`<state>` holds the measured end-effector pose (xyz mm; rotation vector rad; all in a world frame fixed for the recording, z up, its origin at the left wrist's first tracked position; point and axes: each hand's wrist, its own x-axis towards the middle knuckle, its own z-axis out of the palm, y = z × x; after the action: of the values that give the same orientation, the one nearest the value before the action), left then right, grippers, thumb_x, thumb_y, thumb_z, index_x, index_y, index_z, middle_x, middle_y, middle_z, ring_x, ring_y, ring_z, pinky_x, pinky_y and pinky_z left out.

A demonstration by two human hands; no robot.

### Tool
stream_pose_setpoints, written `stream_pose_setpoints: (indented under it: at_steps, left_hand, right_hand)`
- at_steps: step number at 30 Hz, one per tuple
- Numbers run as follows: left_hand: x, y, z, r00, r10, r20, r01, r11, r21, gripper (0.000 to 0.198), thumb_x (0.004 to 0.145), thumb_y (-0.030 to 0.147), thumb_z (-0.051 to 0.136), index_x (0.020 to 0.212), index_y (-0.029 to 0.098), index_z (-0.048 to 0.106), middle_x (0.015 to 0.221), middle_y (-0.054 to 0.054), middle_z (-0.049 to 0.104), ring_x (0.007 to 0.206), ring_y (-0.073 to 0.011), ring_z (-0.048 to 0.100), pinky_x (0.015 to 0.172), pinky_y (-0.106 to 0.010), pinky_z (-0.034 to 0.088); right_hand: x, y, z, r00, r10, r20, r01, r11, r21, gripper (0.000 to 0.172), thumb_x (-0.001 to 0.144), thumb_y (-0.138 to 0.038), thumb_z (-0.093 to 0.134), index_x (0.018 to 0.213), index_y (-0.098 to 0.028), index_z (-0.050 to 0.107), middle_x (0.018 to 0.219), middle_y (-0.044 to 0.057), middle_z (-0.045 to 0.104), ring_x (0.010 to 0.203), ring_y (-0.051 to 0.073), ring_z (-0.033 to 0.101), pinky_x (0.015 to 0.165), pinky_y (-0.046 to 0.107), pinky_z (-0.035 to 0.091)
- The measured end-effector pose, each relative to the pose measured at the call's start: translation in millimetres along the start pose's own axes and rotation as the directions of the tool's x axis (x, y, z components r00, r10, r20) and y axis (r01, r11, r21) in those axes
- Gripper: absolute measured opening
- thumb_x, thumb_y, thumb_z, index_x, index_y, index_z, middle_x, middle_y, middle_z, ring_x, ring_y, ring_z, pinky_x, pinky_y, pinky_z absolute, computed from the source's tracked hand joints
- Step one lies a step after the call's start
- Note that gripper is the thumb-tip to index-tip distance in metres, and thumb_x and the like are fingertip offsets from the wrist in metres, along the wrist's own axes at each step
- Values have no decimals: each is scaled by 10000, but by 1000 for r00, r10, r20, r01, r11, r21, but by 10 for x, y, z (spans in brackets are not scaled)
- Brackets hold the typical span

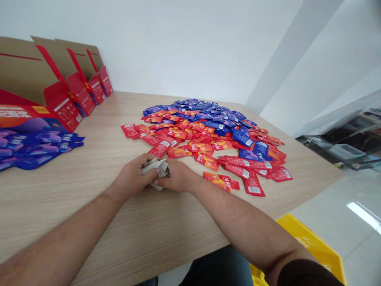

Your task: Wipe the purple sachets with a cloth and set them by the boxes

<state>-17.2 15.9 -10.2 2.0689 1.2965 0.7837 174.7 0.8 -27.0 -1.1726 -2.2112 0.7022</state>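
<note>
My left hand (133, 176) and my right hand (177, 174) meet over the wooden table (119, 230). Between them is a crumpled, light grey cloth or paper (160, 167), with the fingers of both hands closed round it. Just beyond the hands spreads a heap of small sachets: red and orange ones (178, 152) in front, blue ones (205, 106) mostly at the back. A single red and orange sachet (218, 181) lies right of my right wrist.
Open red boxes with brown flaps (62, 105) stand in a row at the left. Blue sachets or a blue printed piece (38, 149) lie before them. A yellow crate (315, 242) is on the floor at the lower right. The white wall (184, 51) backs the table.
</note>
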Motion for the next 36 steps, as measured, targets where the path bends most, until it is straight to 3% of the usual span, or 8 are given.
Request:
stream_pose_setpoints:
  at_steps: [3,6,11,16,21,27,32,36]
  left_hand:
    - [15,-32,-20,1000,-4,14,4,1000,6,261,791,423,618,959,224,638,880,-22,729,822,-226,663,732,-328,508]
    - [31,-59,-11,998,-58,-12,58,998,20,315,797,436,625,1014,207,642,916,-22,720,850,-219,653,763,-321,496]
    - [33,-62,30,995,-96,-27,95,995,-17,345,809,435,625,1053,191,640,965,-28,716,895,-217,648,804,-320,484]
    - [33,-50,34,994,-102,-29,100,994,-50,367,812,432,636,1074,176,639,992,-37,714,914,-222,651,821,-327,479]
    - [30,-67,28,995,-98,-20,96,992,-81,356,821,436,635,1069,182,640,985,-25,715,904,-211,649,809,-315,480]
    - [18,-80,33,996,-91,-9,90,994,-66,352,832,449,629,1069,188,634,994,-28,714,912,-214,645,816,-321,473]
    - [22,-67,16,995,-96,14,96,995,-28,345,845,485,607,1041,201,626,964,-26,708,887,-220,649,789,-329,470]
    - [24,-65,11,993,-117,27,118,993,-21,353,848,486,595,1050,197,621,972,-36,711,885,-230,652,785,-342,468]
  right_hand:
    - [-11,41,-55,999,-12,49,20,986,-165,378,872,-492,711,1081,-183,647,999,66,697,886,215,621,773,327,465]
    - [8,161,-135,998,10,56,7,955,-296,377,923,-515,647,1072,-171,693,1007,87,718,942,238,640,839,360,477]
    - [82,480,-205,993,92,-67,-109,936,-334,497,936,-502,643,1288,-152,667,1303,141,698,1244,294,602,1076,442,438]
    - [122,660,-196,970,148,-192,-206,920,-332,495,926,-387,664,1331,-103,634,1400,187,637,1332,295,557,1158,455,394]
    - [93,616,-214,949,120,-291,-209,932,-297,416,934,-286,641,1316,-123,637,1337,159,671,1287,254,582,1134,422,430]
    - [14,363,-322,941,46,-334,-153,941,-302,369,947,-292,625,1290,-158,653,1272,122,691,1243,230,592,1098,399,468]
    - [-36,231,-698,915,-6,-404,-168,904,-393,470,895,-309,664,1345,-184,616,1339,133,648,1298,272,552,1143,465,432]
    - [-11,577,-1278,894,3,-448,-284,777,-561,635,842,-330,694,1433,-145,553,1411,171,582,1365,313,492,1195,480,367]
